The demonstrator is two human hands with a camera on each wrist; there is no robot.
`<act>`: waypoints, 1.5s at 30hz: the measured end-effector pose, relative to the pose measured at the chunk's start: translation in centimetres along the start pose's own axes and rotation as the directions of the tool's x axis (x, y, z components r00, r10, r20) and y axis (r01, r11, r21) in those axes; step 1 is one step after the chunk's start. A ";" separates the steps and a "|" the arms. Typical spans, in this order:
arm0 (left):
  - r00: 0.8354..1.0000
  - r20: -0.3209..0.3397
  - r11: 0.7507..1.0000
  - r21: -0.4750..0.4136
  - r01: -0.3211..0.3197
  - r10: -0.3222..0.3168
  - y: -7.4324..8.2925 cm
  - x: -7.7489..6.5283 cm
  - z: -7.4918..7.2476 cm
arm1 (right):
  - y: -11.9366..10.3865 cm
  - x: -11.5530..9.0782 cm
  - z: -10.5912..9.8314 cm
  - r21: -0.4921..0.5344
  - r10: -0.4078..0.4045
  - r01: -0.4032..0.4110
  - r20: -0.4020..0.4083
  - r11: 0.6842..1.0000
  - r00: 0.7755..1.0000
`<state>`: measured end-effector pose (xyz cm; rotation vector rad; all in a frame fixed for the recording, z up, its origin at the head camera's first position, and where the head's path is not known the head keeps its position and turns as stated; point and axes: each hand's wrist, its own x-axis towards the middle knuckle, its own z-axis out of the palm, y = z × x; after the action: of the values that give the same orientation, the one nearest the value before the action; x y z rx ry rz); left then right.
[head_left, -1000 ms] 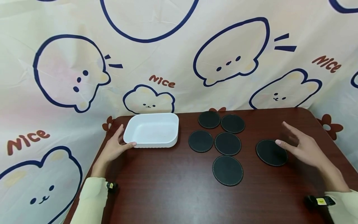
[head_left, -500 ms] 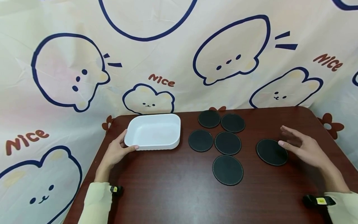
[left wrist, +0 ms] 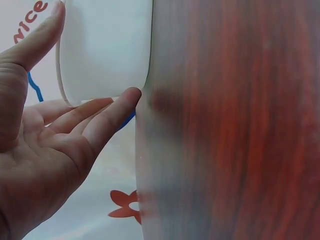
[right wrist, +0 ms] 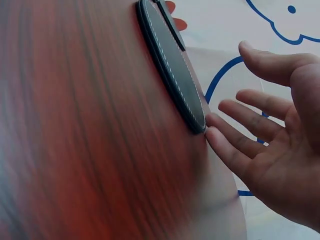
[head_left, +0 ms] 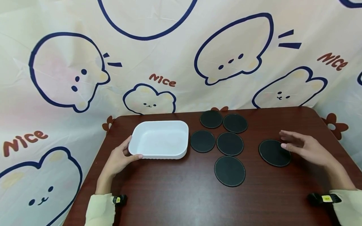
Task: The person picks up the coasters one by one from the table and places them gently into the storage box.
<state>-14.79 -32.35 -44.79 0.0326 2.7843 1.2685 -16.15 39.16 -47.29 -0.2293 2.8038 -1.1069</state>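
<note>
A white rectangular plastic tray sits on the left part of the table. My left hand grips its near left corner, the thumb on the front side and the fingers at the left end; in the left wrist view the tray's wall lies between thumb and fingers. My right hand hovers with loosely spread fingers just beside a round black coaster, holding nothing. In the right wrist view that side shows a stitched coaster beyond the fingertips.
Several more black coasters lie flat in a cluster at the middle, among them a near one and a far one. The dark wooden table ends at a printed cloth backdrop behind and on both sides.
My left hand has drawn the white tray nearer and to the right, toward the coasters. My right hand has shifted only slightly, its fingers lowering beside the coaster.
</note>
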 end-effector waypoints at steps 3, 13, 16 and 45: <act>1.000 -0.005 1.000 0.005 -0.001 0.001 0.2 -0.2 0.1 | 0.3 0.2 -0.5 0.005 -0.004 0.004 0.032 1.000 0.999; 1.000 -0.010 1.000 0.012 0.004 -0.004 0.2 -0.6 0.1 | 0.4 0.5 -1.3 -0.002 -0.016 0.016 0.166 1.000 0.986; 1.000 -0.005 1.000 0.013 0.002 -0.002 0.3 -0.6 0.1 | 0.3 0.4 -1.0 -0.018 -0.018 0.022 0.178 1.000 0.984; 0.999 -0.017 0.998 0.052 0.028 -0.027 0.6 -0.7 0.1 | -1.0 0.7 0.7 -0.120 -0.061 0.064 0.028 0.991 0.998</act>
<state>-14.13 -31.93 -44.33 -0.0130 2.8208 1.1954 -16.60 37.91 -47.15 -0.3419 2.8636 -0.9396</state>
